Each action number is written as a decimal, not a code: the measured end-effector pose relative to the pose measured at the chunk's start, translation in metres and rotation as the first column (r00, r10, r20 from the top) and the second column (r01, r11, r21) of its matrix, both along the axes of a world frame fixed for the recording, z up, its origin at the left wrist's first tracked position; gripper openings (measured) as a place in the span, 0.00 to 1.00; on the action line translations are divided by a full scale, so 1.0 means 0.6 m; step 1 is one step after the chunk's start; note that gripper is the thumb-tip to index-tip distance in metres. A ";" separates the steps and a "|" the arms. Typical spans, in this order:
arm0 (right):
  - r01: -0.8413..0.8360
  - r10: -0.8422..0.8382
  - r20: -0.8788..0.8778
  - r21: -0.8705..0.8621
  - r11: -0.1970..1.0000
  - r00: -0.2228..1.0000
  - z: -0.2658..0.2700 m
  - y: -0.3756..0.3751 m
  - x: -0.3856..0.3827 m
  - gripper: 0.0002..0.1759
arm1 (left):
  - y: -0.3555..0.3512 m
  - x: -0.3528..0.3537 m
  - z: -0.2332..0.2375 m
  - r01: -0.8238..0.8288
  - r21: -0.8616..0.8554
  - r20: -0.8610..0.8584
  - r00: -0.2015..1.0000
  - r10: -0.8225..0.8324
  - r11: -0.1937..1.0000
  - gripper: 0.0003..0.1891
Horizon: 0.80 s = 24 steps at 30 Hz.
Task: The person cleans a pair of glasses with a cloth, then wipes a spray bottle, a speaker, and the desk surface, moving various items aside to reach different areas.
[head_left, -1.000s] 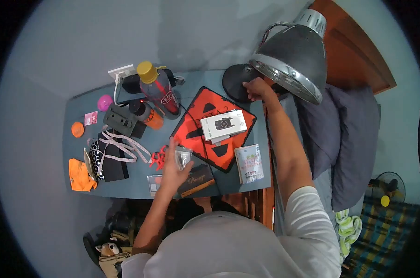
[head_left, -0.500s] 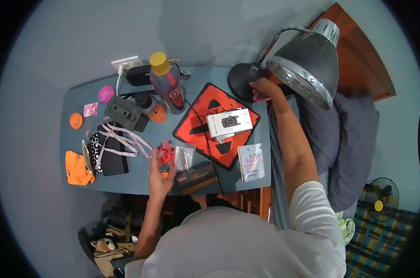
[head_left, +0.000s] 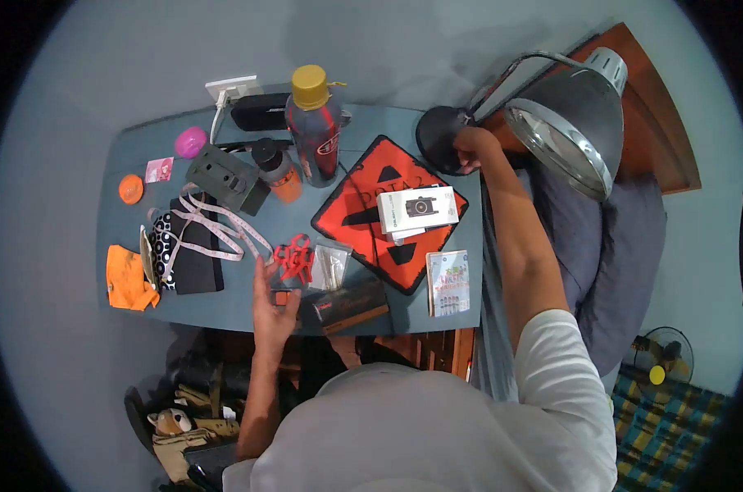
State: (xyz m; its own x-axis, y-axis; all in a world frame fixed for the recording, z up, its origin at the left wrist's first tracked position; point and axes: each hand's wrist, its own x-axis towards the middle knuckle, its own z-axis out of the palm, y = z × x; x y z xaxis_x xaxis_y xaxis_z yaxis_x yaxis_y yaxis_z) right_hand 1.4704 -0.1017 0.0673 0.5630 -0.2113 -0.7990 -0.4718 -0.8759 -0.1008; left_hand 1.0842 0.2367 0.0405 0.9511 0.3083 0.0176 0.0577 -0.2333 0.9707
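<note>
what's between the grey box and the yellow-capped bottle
A smaller, black-capped bottle stands between the grey box and the yellow-capped bottle, in the head view.

A single view looks forward and steeply down from the person's head, over the shirt (head_left: 396, 426). The table (head_left: 238, 295) lies near, mid-frame, with both the left hand (head_left: 274, 318) and right hand (head_left: 476, 148) inside. Its wide, curved field reaches the wall (head_left: 174, 57) above and pillows (head_left: 625, 271) rightward, darkening at the corners.

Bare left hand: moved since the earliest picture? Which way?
Yes. Judged against the flat red-and-black square mat, the bare left hand has shifted left and somewhat nearer the person's body. The camera view shifted too.
</note>
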 end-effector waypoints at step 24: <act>-0.435 0.187 0.923 -0.024 0.900 0.337 -0.038 -0.017 -0.154 0.28 | 0.068 -0.093 -0.109 -0.223 -0.125 -0.016 0.975 0.223 0.967 0.16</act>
State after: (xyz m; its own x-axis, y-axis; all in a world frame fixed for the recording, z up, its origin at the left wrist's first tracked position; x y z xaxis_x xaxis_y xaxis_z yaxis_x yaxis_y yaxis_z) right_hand 1.3781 -0.1122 0.0444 0.9488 0.2295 0.2170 0.3061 -0.8371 -0.4533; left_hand 1.0282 0.2776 -0.0248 0.8583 0.5119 -0.0362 0.0959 -0.0907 0.9913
